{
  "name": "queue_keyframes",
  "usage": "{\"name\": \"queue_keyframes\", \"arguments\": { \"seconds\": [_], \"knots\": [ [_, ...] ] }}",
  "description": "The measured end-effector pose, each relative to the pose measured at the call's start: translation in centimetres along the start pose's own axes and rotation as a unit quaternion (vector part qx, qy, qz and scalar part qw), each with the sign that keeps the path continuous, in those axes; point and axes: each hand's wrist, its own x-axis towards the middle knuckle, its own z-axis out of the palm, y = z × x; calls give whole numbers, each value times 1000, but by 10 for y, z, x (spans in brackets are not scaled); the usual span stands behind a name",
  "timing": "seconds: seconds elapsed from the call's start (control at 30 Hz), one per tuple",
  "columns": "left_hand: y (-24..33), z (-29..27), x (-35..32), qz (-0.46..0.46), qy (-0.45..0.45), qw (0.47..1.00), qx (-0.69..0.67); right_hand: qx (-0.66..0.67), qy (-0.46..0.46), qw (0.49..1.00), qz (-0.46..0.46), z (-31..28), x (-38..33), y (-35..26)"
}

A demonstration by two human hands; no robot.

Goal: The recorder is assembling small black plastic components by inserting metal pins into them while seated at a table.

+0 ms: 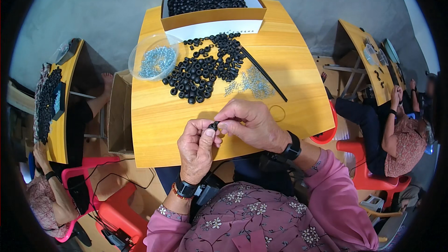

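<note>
Pinching a small black beaded piece (213,125): left hand (196,148), thumb against forefinger, near side of the black bead pile (198,72), raised over the table (161,128).

Key relation: piece between the two hands, at the left fingertips and just left of the right fingertips; both hands close, the left nearer. Long axis: short, apparently slanting up toward the right hand; fine detail too small to confirm.

Right hand (254,123): near side of the pile and to its right; palm turned down, wrist bent inward, fingertips drawn narrow by the piece; whether they grip it or a thread, cannot tell.

Left pose: thumb uppermost, fingers curled beneath.

Surroundings, by the pile:
- Clear round tub (135,63) of bluish beads (158,61), left.
- Clear bead scatter (257,85), right.
- Black rod (264,74), slanting, right.
- Thin loop (284,113), right and nearer.
- Box (212,17) of black beads (207,1), beyond.
</note>
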Motion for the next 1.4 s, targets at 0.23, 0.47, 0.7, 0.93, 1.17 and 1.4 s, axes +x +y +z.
{"name": "queue_keyframes", "arguments": {
  "seconds": [0.23, 0.47, 0.7, 0.93, 1.17, 1.4],
  "knots": [
    [2, 1, -2, -17, 13, 1000, 0, -94, -17, 993, -70, -5, 4, 0],
    [2, 1, -2, -28, 19, 999, 1, -101, -19, 991, -88, -6, 8, 2],
    [2, 0, -2, -28, 17, 999, -4, -123, -30, 986, -105, -3, 8, 1],
    [4, -3, 1, -40, 0, 999, -34, -105, -56, 991, -60, -3, 9, 3],
    [6, -12, 5, -77, -51, 992, -87, -151, -84, 980, -96, -7, 8, 1],
    [5, -14, 5, -79, -45, 990, -110, -156, -91, 979, -90, -6, 10, -8]
  ]
}}
